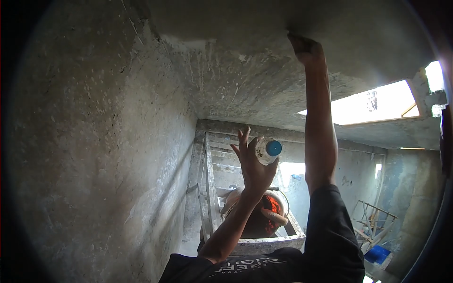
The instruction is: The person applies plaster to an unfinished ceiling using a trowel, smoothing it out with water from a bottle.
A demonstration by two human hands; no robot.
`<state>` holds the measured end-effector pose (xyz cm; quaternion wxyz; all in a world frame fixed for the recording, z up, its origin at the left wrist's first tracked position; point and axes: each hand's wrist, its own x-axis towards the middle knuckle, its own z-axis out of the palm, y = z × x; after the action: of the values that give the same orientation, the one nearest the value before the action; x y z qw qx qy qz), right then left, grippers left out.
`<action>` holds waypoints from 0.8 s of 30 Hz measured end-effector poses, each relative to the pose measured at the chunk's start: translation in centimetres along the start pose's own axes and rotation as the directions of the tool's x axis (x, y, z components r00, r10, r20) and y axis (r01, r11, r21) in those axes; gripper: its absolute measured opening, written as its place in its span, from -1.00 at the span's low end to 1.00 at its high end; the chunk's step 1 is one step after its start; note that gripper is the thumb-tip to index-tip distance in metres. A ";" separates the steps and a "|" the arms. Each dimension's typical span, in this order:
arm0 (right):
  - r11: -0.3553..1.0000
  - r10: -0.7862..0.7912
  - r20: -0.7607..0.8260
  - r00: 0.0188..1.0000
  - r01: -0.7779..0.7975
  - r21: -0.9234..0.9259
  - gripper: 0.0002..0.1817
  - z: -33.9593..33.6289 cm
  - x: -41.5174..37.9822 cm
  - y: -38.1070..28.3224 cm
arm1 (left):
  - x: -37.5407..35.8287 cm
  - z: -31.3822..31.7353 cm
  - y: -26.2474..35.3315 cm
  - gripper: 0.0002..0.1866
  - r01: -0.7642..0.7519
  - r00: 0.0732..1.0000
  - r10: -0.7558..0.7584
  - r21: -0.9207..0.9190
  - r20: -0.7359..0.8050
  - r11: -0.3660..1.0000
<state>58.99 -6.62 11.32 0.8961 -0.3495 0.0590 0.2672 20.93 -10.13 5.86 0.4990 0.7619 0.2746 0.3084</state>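
Note:
My left hand is wrapped round a clear plastic bottle with a blue cap, the cap facing me. Some of its fingers stick out beside the bottle. Overhead, my right hand reaches on a straight arm to the rough grey ceiling. Its fingers are drawn together, and their tips are at a dark spot on the surface. Whatever they hold, if anything, is too dark to make out.
A whitish wooden frame with slats stands below me, near a round bucket with something red in it. To the left rises a bare plaster wall. A bright opening, a rod stand and a blue object lie right.

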 end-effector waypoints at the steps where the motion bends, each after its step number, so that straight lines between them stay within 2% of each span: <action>1: 0.995 -0.048 -0.082 0.995 0.041 -0.086 -0.55 -0.4 -1.2 0.8 | 0.0 0.0 0.0 -0.38 0.006 1.000 -0.006 0.005 0.003 1.000; 2: 0.982 -0.104 -0.160 0.982 0.076 -0.174 -0.55 -0.3 -2.0 1.5 | 0.0 0.0 0.0 -0.39 0.013 1.000 -0.013 0.009 0.007 1.000; 5: 0.984 -0.105 -0.206 0.973 0.071 -0.165 -0.55 -1.2 -0.9 3.9 | 0.0 -0.1 0.0 -0.38 0.017 1.000 -0.017 0.016 0.021 1.000; 9: 0.993 -0.074 -0.218 0.973 0.052 -0.107 -0.54 0.4 0.8 2.3 | 0.0 -0.1 -0.1 -0.38 0.006 1.000 -0.007 0.021 0.028 1.000; 11: 0.986 -0.144 0.008 0.990 0.144 -0.084 -0.51 -0.7 1.3 0.2 | 0.0 -0.1 -0.1 -0.39 0.006 1.000 -0.006 0.004 -0.002 1.000; 15: 0.985 -0.120 0.052 0.991 0.126 -0.116 -0.48 -2.7 -2.0 0.5 | -0.1 -0.2 -0.2 -0.38 0.005 1.000 -0.004 0.035 -0.016 0.999; 17: 0.977 -0.104 -0.158 0.982 0.071 -0.203 -0.53 -4.6 -0.9 2.8 | 0.5 -0.4 -0.3 -0.38 0.009 1.000 -0.009 0.026 -0.025 1.000; 18: 0.978 -0.106 -0.147 0.983 0.077 -0.193 -0.53 -4.1 -0.6 3.2 | 1.0 -0.7 0.0 -0.38 -0.004 1.000 0.005 0.032 -0.030 0.999; 20: 0.996 -0.090 -0.174 0.981 0.086 -0.027 -0.52 -3.8 -0.1 3.5 | 2.0 -1.4 0.7 -0.36 0.001 1.000 0.000 0.043 -0.017 0.999; 21: 0.996 -0.093 -0.180 0.979 0.091 -0.020 -0.52 -3.9 1.0 2.3 | 2.5 -1.9 1.3 -0.40 -0.008 1.000 0.009 0.082 -0.014 0.997; 23: 1.000 0.011 -0.045 0.999 -0.011 -0.001 -0.52 -3.8 3.6 -0.5 | 2.9 -3.2 1.7 -0.43 -0.056 0.998 0.056 0.090 0.001 0.994; 24: 1.000 0.012 -0.050 0.999 -0.012 0.008 -0.52 -3.1 2.5 -1.2 | 3.3 -3.9 1.9 -0.46 -0.113 0.994 0.113 0.090 0.000 0.989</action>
<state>62.04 -8.31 8.97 0.8941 -0.3520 0.0845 0.2636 20.41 -6.08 9.50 0.4451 0.7972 0.2459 0.3254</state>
